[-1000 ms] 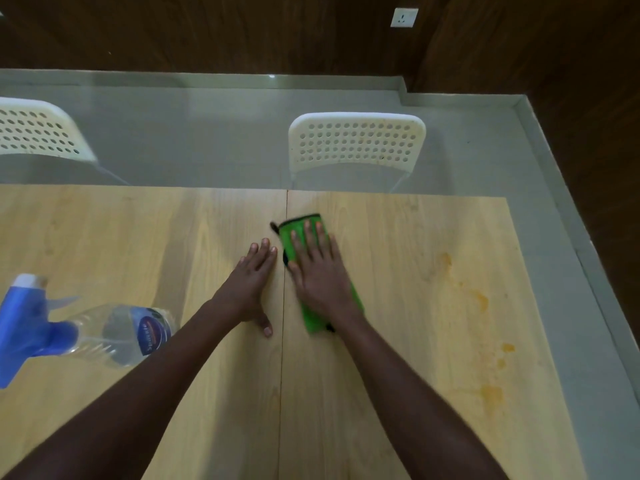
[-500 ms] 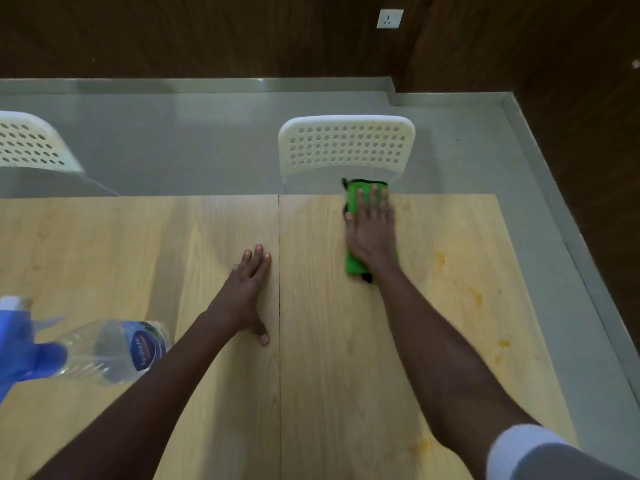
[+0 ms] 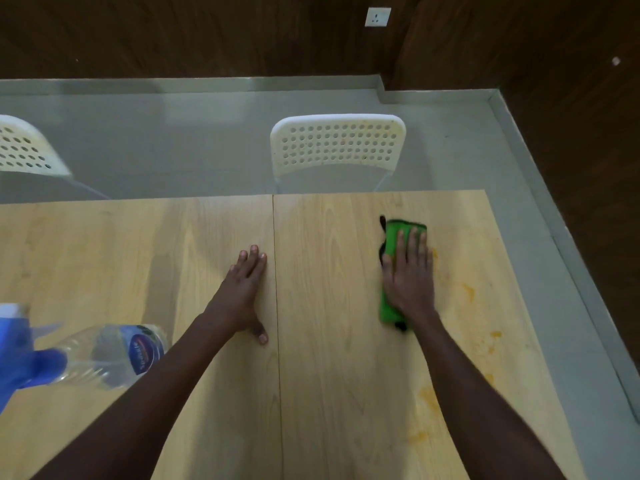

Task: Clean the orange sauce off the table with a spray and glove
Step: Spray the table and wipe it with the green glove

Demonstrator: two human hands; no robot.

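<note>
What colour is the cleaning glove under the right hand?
Bright green with black edging, seen in the head view: the cleaning glove lies flat under the right hand.

Head view, looking down, table close

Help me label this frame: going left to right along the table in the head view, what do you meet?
Spray bottle lying on its side → left hand flat on the table → green glove under the right hand → orange sauce stains near the right edge.
</note>
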